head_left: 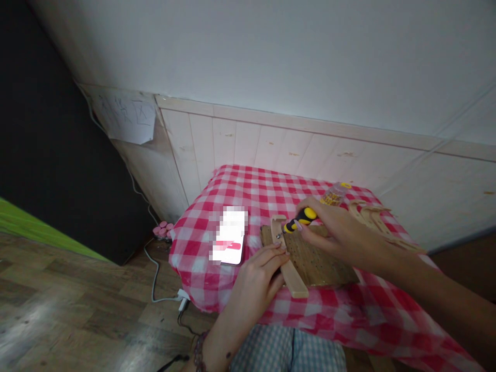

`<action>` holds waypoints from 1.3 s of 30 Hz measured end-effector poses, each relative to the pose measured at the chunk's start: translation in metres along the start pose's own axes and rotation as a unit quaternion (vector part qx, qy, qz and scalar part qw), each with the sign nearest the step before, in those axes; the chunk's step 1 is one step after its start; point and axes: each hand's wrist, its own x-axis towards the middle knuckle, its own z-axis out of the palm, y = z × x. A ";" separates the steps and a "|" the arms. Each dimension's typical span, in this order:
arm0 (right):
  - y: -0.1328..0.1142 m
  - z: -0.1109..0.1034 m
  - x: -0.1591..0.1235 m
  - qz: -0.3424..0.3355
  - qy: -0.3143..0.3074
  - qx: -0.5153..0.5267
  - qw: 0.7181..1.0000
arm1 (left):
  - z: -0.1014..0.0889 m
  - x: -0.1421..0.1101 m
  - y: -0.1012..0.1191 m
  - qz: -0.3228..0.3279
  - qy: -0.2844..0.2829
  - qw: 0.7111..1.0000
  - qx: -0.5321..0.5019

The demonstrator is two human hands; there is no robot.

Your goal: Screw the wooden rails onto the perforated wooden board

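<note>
A pale wooden strip with a curved, hooked far end lies on a brown wooden board. My left hand grips the strip near its middle, fingers over the top. Closed round the black and yellow handle of a screwdriver is my right hand. The tool slants down to the left, and its short metal tip meets the strip just beyond my left fingertips. Whether a screw sits under the tip is too small to make out.
A lit phone lies left of the board on the checked tablecloth. Behind my right hand is a clear bottle of small yellowish pieces. More curved wooden pieces lie at the right. A cable and plug hang off the left side.
</note>
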 end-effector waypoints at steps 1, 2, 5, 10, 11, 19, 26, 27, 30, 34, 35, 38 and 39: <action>0.000 0.000 0.000 -0.003 0.000 -0.002 1.000 | 0.000 0.000 0.000 0.002 -0.002 1.000 0.002; -0.001 0.000 0.001 -0.005 -0.001 -0.004 1.000 | 0.000 0.000 0.000 0.004 -0.003 1.000 0.004; -0.003 -0.001 0.002 -0.014 -0.005 -0.007 1.000 | 0.000 0.000 0.000 0.003 -0.005 1.000 0.009; -0.006 -0.001 0.004 -0.013 -0.007 -0.016 1.000 | 0.000 -0.001 -0.001 0.003 0.001 1.000 0.002; -0.006 -0.001 0.004 -0.014 -0.010 -0.015 1.000 | 0.000 -0.001 -0.001 0.005 0.001 1.000 0.001; 0.001 -0.006 0.012 -0.046 -0.030 -0.056 0.997 | 0.002 -0.002 -0.004 0.012 0.003 1.000 0.010; -0.012 -0.011 0.019 -0.002 -0.017 -0.247 0.969 | 0.003 -0.002 -0.003 0.005 0.009 1.000 0.003; -0.013 -0.010 0.019 0.009 -0.007 -0.259 0.966 | 0.003 -0.002 -0.004 0.005 0.008 1.000 0.004; -0.015 -0.005 0.020 0.028 0.017 -0.248 0.968 | 0.002 -0.001 -0.004 0.004 0.005 1.000 0.008; -0.009 0.009 0.023 0.002 0.087 -0.058 0.995 | 0.002 -0.001 -0.003 0.010 0.004 1.000 0.017; -0.007 0.014 0.025 -0.009 0.102 0.031 0.994 | 0.002 -0.001 -0.003 0.012 0.005 1.000 0.018; 0.000 0.029 0.032 0.005 0.118 0.285 0.951 | 0.002 0.000 -0.002 0.014 0.003 1.000 0.018; 0.001 0.034 0.034 0.018 0.119 0.341 0.932 | 0.002 0.000 -0.002 0.014 0.001 1.000 0.018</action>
